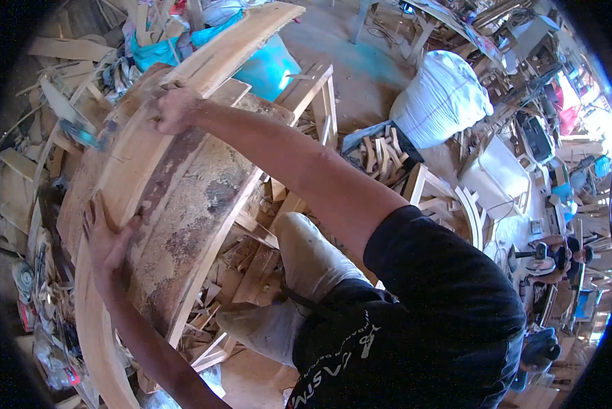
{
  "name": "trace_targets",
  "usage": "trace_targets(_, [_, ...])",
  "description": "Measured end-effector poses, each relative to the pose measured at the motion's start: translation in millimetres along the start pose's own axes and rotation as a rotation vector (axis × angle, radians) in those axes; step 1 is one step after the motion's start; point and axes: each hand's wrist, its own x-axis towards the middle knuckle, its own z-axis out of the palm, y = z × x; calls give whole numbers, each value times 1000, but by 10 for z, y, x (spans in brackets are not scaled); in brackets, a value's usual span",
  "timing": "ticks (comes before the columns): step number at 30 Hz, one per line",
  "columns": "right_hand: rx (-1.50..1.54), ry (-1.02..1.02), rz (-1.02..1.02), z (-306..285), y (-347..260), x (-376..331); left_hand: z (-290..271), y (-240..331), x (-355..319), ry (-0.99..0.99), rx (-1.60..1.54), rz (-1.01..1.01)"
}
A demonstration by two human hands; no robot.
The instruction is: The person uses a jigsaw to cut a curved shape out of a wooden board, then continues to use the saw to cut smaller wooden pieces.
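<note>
Nearest us, our left hand (108, 242) lies flat and open on the pale plank (125, 177), fingers spread along its face, pressing rather than gripping, seemingly to steady it. The plank stands on edge, leaning against a wide, stained, weathered board (190, 204) just behind it. Farther up the plank, our right hand (173, 109) curls closed over its top edge, likely to keep it from tipping. Below the plank, wood offcuts (251, 273) litter the floor. Well beyond the plank sits a full white sack (442, 95).
</note>
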Motion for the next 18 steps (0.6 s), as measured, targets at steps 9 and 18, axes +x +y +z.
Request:
trace_targets(9, [-14, -2, 19, 50, -36, 51, 24, -96, 17, 8, -9, 11])
trace_targets(18, [88, 50, -43, 84, -70, 88, 20, -153, 49, -28, 46, 10])
